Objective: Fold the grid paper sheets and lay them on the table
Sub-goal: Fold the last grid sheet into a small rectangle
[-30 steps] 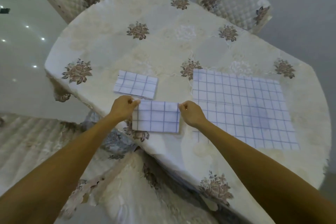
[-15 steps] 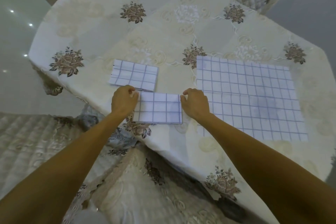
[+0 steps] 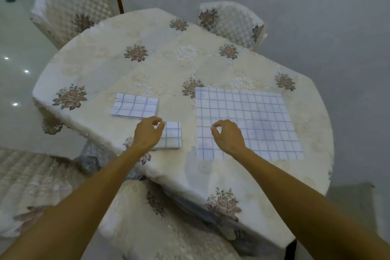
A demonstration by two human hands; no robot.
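The unfolded sheet (image 3: 263,116) lies on the table (image 3: 160,65), long axis left-right, under our right hand (image 3: 228,137); our left hand (image 3: 147,133) is over a folded sheet (image 3: 172,135). Both hands' fingers (image 3: 216,127) curl loosely, empty.

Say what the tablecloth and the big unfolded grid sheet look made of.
Tablecloth: likely woven fabric, cream with a slight sheen; it drapes in soft folds over the edge. Unfolded grid sheet: apparently thin matte paper, lying flat with straight, crisp edges.

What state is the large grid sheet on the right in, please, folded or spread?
Spread. The large grid sheet lies flat on the table, many squares wide, far larger than the folded sheet to its left.
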